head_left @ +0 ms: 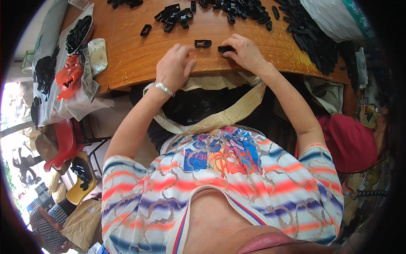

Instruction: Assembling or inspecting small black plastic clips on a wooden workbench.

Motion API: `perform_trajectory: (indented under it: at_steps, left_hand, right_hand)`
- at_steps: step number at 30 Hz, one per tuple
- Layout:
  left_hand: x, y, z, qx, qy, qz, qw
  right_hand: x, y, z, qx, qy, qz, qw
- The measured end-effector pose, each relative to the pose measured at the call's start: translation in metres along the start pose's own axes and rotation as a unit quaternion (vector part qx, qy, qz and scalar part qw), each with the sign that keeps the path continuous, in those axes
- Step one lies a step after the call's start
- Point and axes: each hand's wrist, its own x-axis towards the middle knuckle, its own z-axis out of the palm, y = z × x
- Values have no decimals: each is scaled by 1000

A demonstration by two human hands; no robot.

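Observation:
My right hand (247, 51) pinches a small black plastic part (224, 49) at the table's near side. Just left of it lies a black rectangular plastic frame (203, 43) with an open middle, touched by neither hand. My left hand (173, 67), with a bracelet at the wrist, hovers over the near edge with thumb and fingers apart and nothing between them; its fingertips are slightly blurred. Across my lap an open sack (237, 111) with a pale rolled rim holds a dark mass whose pieces I cannot make out.
Farther back on the wooden table (139, 57) are heaps of black plastic parts (173, 17). Long black pieces (311, 46) are piled at the right beside a white plastic bag (334, 17). On the left sit a red bag (69, 76) and a red chair (67, 144).

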Motion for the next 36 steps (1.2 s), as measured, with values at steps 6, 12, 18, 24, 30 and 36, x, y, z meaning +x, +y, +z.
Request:
perform_trajectory:
  at_steps: [6,12,18,24,30,36]
  left_hand:
    - [42,-28,30,27,16,-33,999]
    - [46,-28,31,-27,-29,-59,997]
    - [37,-30,29,-24,-45,-46,998]
    - [43,-31,25,-84,-96,-155,980]
    - [42,-29,22,-29,-83,-85,993]
    - [-34,14,0,-11,-68,3,998]
  right_hand:
    - [29,-21,15,71,83,-35,993]
    - [44,-24,29,49,73,-57,994]
    - [44,-25,31,5,10,-37,999]
    - [36,-27,36,-32,7,-45,998]
    - [25,-26,35,-32,27,-73,996]
    - [-67,-67,20,78,-89,-40,992]
